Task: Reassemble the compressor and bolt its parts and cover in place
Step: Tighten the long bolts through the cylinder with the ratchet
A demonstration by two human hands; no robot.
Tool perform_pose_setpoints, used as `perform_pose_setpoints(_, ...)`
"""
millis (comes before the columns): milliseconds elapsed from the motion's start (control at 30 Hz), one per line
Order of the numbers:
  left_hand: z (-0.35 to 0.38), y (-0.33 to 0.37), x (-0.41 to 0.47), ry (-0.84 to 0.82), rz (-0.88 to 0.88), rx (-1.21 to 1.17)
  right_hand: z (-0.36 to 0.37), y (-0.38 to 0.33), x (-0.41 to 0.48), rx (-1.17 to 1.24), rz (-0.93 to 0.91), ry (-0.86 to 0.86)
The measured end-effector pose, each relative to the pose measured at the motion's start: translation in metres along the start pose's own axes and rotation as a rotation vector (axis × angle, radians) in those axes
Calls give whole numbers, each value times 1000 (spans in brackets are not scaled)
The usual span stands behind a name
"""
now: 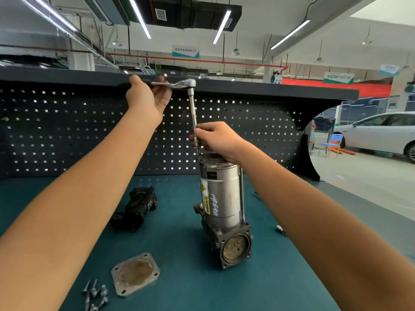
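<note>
On a teal bench mat [175, 248] backed by a dark pegboard [67, 131], parts lie spread with bare room between them. At the mat's near left edge sits a loose cluster of bolts [95, 295]. Just beside them a square cover plate [135, 273], holed at each corner, lies flat and touches nothing else. Behind it a black housing part [137, 208] rests on its side, with open mat between it and the compressor [221, 198]. The left hand [147, 97], raised level with the pegboard's top ledge, has its fingers curled round the handle of a ratchet wrench [177, 84], whose head sits to the right of the hand. A slim extension bar [192, 113] drops from that head, slightly tilted, to the compressor's top rim. The right hand [215, 138] pinches the bar's lower end between fingers and thumb, its heel over the compressor's top. The silver cylinder stands on end near the middle of the mat, the open face of its square flange turned toward the camera and a long through bolt [242, 194] running up its right side. A small metal bit [280, 229] lies on the mat near the right forearm. Beyond the bench's right end, open shop floor holds a blue chair [332, 144] and a white car [381, 133]
</note>
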State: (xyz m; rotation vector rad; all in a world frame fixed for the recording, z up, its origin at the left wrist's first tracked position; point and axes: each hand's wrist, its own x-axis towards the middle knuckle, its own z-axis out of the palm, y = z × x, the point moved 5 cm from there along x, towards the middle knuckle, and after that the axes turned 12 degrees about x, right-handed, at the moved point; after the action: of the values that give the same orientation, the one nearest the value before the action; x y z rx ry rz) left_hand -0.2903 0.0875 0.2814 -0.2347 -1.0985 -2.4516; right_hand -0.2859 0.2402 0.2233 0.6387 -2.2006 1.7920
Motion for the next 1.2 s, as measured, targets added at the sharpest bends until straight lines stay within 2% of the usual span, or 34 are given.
perform_pose_setpoints(67,1,-2,-3,-29,12,61,-2,1,5,-24,-26,41)
perform_pose_setpoints(133,4,0,-15,-80,153,192,-4,2,9,-46,-53,91)
perform_pose_setpoints(200,11,5,-37,-127,383,337,-5,3,10,-57,-62,115)
perform_pose_setpoints(300,26,15,-74,-227,823,589,-6,4,11,-69,-76,131)
perform_pose_setpoints(333,30,14,-79,-266,884,653,-6,3,10,-58,-80,128)
perform_pose_setpoints(400,30,15,-80,-276,818,666,-7,3,8,-7,-81,119)
perform_pose_setpoints(533,10,18,-43,-143,492,405,-5,2,4,53,-20,65)
perform_pose_setpoints(733,-4,7,-1,-7,196,133,1,-2,0,91,84,-40)
perform_pose_setpoints(933,-6,-10,28,39,-117,71,-1,0,-2,146,76,-52)
perform_pose_setpoints(1067,4,-11,29,-31,-121,130,-2,-1,-2,112,24,12)
perform_pose_setpoints(1133,10,-8,16,-80,2,128,-5,0,0,89,6,38)
perform_pose_setpoints(1200,12,-2,-3,-103,219,174,-6,3,4,37,0,70)
